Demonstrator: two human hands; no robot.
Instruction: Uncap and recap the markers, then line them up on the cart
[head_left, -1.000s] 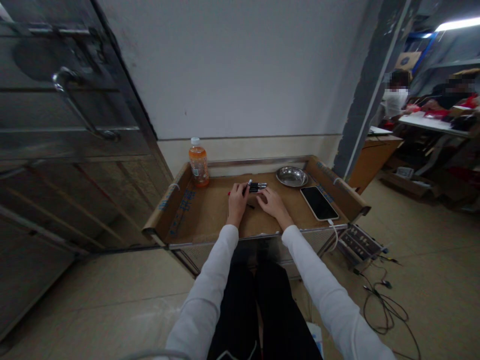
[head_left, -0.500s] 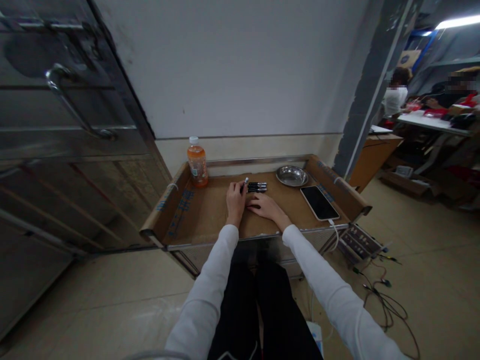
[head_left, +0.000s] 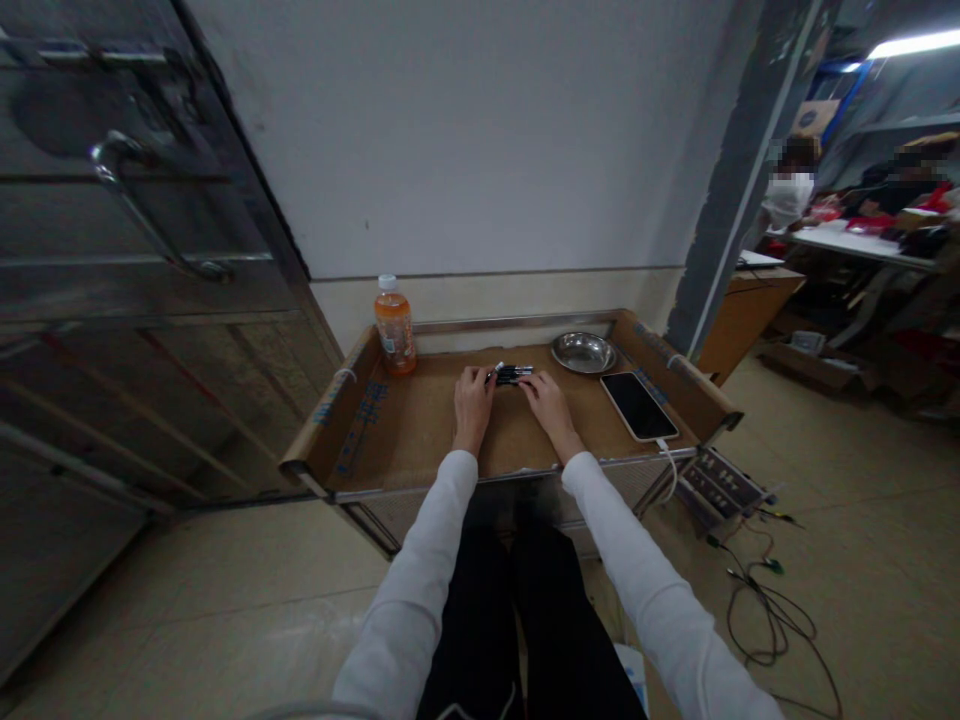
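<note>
Several black pens [head_left: 514, 373] lie side by side in a small row on the cardboard-lined top of the cart [head_left: 420, 430]. My left hand [head_left: 473, 405] is at their left end, fingers closed on a pen whose pale end [head_left: 500, 366] sticks up at a slant. At the right end of the row, my right hand [head_left: 548, 405] has its thumb and fingers pinched at the pen tips. The fingers partly cover the pen ends.
An orange drink bottle [head_left: 395, 328] stands at the cart's back left. To the right are a round metal dish [head_left: 583, 352] and a phone [head_left: 639, 405] with a white cable. Cardboard walls edge the cart. Cables [head_left: 780, 620] lie on the floor; people sit at a far table [head_left: 862, 240].
My right hand has moved forward and right, from beside my left hand to the right end of the pens. The pen in my left hand has tipped toward the row.
</note>
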